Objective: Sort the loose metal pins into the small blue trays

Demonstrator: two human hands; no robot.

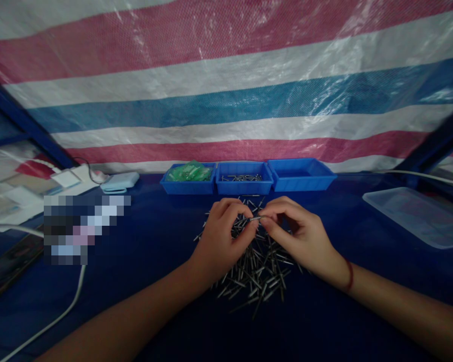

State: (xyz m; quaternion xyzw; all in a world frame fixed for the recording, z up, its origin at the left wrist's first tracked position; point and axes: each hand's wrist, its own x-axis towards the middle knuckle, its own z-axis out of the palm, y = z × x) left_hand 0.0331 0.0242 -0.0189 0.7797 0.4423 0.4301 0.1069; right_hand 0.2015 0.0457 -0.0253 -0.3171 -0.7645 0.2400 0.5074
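Note:
Thin metal pins (262,274), many of them, lie in a loose pile on the dark blue table (154,311). Above the pile, my left hand (224,236) pinches one end of a small metal pin (255,218) between thumb and forefinger. My right hand (300,234) meets it from the other side, its thumb and forefinger closed on the pin's other end. The pin is held roughly level, and the fingertips hide both its ends. Part of the pile is hidden behind my hands.
Three blue bins stand at the back: one with green plastic (191,172), a middle one (244,187) with metal pins, and a right one (302,182). A clear plastic lid (419,216) lies right; a cable (77,296) and light-blue item (120,182) are left.

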